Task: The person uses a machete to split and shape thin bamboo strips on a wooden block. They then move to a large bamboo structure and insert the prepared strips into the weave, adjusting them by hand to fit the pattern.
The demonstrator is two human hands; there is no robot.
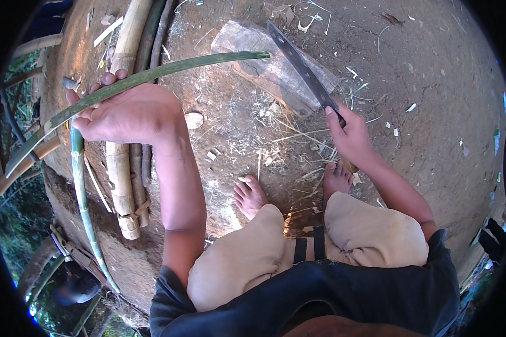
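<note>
My left hand (132, 112) is closed around a long green bamboo strip (174, 68), its fingers curled on the far side. The strip bows from the left rim to a tip over a flat wooden block (244, 42). A second pale green bamboo strip (82, 196) runs down from beside my left thumb; whether the hand grips it too, I cannot tell. In my right hand (351, 135) is a machete (303, 68), held by its handle, most of which the fingers hide. Its dark blade slants up and left above the block.
Thick bamboo poles (119, 185) lie on the dirt ground left of my forearm. Shavings and thin splinters (298, 132) litter the soil around the block. My bare feet (250, 196) are close to it. Branches and a partly seen person (76, 286) are at the left rim.
</note>
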